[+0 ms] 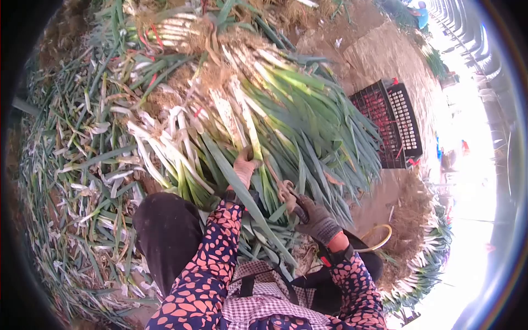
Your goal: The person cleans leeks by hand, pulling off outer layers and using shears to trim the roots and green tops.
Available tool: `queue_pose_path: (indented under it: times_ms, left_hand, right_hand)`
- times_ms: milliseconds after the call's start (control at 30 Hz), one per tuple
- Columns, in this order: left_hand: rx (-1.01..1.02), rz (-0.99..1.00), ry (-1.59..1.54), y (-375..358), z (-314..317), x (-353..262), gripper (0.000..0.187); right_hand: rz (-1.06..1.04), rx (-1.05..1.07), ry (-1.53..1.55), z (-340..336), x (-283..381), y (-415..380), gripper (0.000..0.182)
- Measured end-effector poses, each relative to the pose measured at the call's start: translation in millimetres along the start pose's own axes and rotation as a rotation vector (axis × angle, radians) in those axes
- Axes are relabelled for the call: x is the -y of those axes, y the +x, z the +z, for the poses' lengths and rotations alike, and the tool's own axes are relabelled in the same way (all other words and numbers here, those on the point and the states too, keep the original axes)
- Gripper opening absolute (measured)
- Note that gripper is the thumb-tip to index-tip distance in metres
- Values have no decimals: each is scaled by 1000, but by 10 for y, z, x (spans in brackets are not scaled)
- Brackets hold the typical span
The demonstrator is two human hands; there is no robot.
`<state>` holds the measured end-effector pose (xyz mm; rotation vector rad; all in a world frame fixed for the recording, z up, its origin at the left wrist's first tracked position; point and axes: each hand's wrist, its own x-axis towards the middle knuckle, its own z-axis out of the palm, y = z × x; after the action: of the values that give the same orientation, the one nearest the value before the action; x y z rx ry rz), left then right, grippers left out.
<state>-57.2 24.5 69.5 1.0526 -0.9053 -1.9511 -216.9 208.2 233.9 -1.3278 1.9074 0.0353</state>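
Observation:
My left hand [245, 166], in a light glove, is closed around the stalk of a green onion [248, 124] whose white end points up and away from me. My right hand [316, 217], in a grey glove, is closed on a dark handle [301, 213] at the right of the stalks; the tool's far end is hard to make out. Under and beyond both hands lies a large pile of green onions [308, 115], roots to the upper left and leaves to the right. Left of my left hand rests a looser group of white stalks [165, 148].
A black crate [388, 124] stands at the right. Trimmed leaves [77, 181] cover the ground on the left. Bundled onions [421, 269] line the lower right, near a yellowish hoop [379, 237]. Tied bundles [176, 27] lie at the top. A distant person [422, 15] is at the upper right.

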Motion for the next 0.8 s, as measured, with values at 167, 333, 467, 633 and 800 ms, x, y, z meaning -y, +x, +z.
queue_pose_path:
  times_ms: [167,333,467,633,800]
  left_hand:
    - [-16,84,-11,107,-52,149,47]
    - [-41,-9,-28,170,-46,136,51]
    - [-81,-46,27,230,-31,200,44]
    - [-150,-53,-100,145,16,88,36]
    - [-144,-28,-72,160,-17,193,34]
  right_hand:
    - [25,17,-42,106,65,229,92]
    - [75,-39,-4,27,263,696,96]
    - [-11,-111,52,8,399,1139,96]
    - [-29,-112,3,-198,788,1571,93]
    - [-147,-247,-30,-296,914,1887,93]
